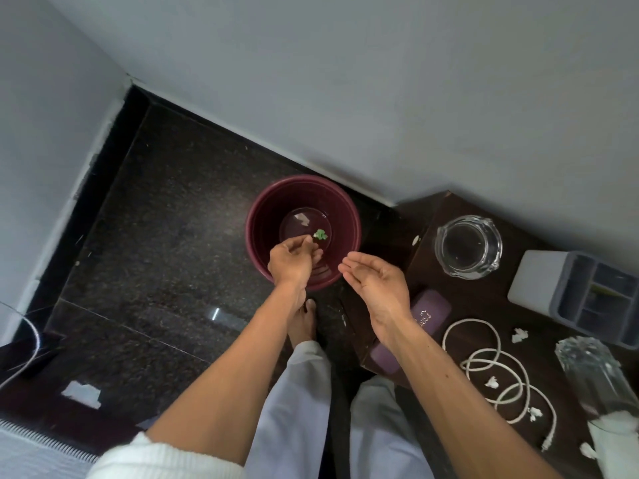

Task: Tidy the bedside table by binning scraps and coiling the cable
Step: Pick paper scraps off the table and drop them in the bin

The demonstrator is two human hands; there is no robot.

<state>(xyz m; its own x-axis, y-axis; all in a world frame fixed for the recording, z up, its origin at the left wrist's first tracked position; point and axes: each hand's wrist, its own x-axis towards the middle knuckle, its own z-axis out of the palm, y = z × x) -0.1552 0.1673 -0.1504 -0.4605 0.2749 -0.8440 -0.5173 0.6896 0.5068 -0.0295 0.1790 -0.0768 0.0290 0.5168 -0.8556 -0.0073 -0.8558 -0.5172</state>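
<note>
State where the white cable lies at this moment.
In the head view, the white cable lies loosely looped at lower right on the dark bedside table, beside the purple case.

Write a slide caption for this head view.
Both hands open over the maroon bin; cable and paper scraps wait on the table.

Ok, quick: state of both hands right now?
Left hand: open, over the maroon bin, holding nothing visible.
Right hand: open, palm up, empty.
</note>
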